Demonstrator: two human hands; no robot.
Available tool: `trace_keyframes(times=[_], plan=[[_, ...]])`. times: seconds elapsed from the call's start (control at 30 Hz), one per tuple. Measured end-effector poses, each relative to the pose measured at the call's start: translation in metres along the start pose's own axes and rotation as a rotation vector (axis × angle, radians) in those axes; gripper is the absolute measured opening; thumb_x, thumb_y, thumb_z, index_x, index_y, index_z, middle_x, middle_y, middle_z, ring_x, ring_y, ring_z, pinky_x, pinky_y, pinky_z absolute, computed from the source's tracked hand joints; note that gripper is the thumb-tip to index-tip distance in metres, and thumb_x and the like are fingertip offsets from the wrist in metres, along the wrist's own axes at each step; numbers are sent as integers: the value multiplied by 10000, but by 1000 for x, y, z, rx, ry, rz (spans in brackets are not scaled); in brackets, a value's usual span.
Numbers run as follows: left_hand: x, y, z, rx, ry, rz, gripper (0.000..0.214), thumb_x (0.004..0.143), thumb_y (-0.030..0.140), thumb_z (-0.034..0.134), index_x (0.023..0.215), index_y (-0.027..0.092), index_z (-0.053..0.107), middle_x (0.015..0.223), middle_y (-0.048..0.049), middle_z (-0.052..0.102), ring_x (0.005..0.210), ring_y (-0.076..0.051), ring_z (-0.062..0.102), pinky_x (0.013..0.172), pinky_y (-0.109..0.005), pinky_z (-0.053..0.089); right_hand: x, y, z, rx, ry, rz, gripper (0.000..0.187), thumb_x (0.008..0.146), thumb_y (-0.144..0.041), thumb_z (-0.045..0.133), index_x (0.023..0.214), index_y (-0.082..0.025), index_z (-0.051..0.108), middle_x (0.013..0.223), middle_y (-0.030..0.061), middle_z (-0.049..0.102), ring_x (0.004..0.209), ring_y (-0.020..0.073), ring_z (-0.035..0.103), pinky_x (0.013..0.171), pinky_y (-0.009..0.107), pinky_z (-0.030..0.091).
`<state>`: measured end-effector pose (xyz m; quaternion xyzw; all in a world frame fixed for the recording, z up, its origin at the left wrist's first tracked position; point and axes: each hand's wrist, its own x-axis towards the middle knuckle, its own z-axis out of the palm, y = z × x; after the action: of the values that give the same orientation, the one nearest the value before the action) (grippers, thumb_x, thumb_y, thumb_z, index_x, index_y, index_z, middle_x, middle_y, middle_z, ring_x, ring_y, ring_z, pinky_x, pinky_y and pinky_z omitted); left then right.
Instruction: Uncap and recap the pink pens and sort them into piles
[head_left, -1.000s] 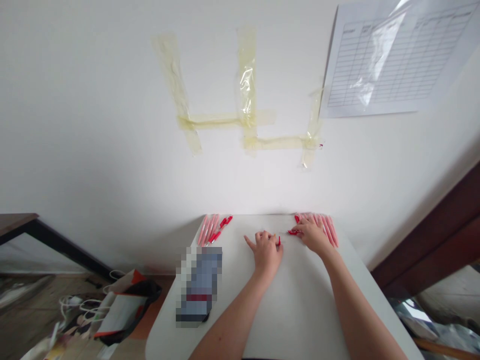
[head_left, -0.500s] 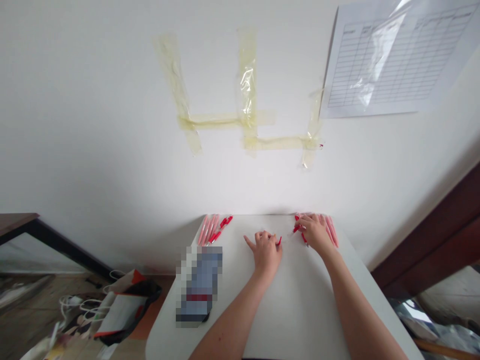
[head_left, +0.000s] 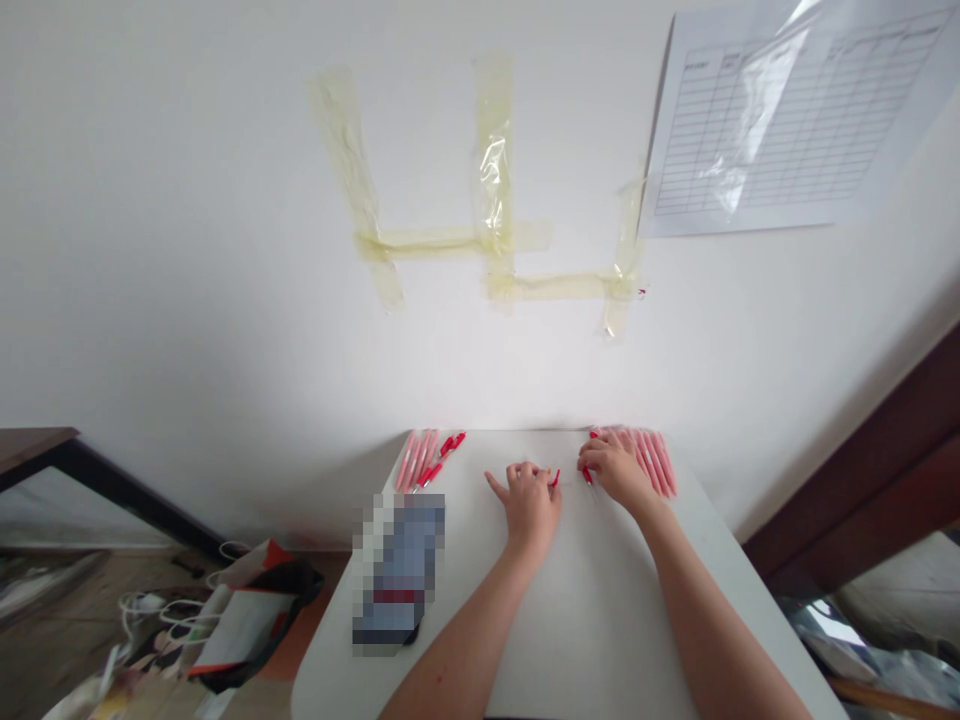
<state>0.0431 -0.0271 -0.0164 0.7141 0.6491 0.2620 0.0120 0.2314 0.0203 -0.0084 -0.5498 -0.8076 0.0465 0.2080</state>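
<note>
My left hand [head_left: 531,503] rests on the white table [head_left: 585,620] with its fingers curled round a small red pen part [head_left: 556,478]; the little finger sticks out to the left. My right hand [head_left: 616,466] is closed on another red pen piece [head_left: 586,474], just right of the left hand. Behind the right hand lies a row of several pink pen barrels [head_left: 655,462]. At the table's far left lie more pink pen barrels [head_left: 416,458] with red caps [head_left: 451,443].
A blurred dark flat object [head_left: 400,570] lies on the table's left side. Tape strips [head_left: 491,180] and a printed chart [head_left: 780,120] hang on the wall. Bags and cables [head_left: 225,620] lie on the floor at left. A dark wooden frame [head_left: 877,470] stands at right.
My right hand has drawn back from the pink barrel row toward my left hand, carrying a red piece. The left hand has barely moved.
</note>
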Motion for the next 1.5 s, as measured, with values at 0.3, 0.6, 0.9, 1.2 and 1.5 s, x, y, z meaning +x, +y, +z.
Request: trace_keyframes(times=[0.3,0.6,0.9,1.2,1.5], plan=[[-1,0,0,8,-3,15,131,860,342,622,872,270,730,1051,-53,645,1131,-266,471,1120,-750,26,1,-3,3,-4,-12,-34,433,814,-58,422,886,-320,760,1086,17,698,1129,265,473,1098,591,171],[1,-1,1,12,-8,10,105,835,325,654,884,281,736,1061,-47,634,1137,-263,461,1120,-748,22,4,-8,5,76,79,-60,256,855,-161,544,916,-291,755,1013,29,696,1096,239,520,1083,484,296],[3,-3,1,7,-14,5,99,836,311,655,873,276,741,1066,-50,639,1131,-260,470,1117,-750,11,3,-20,8,131,-2,-102,123,801,-228,683,822,-310,772,964,28,675,1066,240,500,1084,486,300],[3,-1,0,10,-28,0,111,848,344,645,873,288,738,1068,-47,640,1131,-259,477,1124,-743,19,3,-22,12,113,-9,-101,285,798,-105,573,820,-306,773,1014,54,640,1098,246,467,1078,485,303],[3,-2,2,-6,-20,3,128,853,348,636,878,289,747,1059,-54,635,1123,-263,478,1113,-757,20,5,-20,15,140,-26,-97,295,792,-94,546,793,-290,766,1013,53,641,1089,241,472,1062,474,313]])
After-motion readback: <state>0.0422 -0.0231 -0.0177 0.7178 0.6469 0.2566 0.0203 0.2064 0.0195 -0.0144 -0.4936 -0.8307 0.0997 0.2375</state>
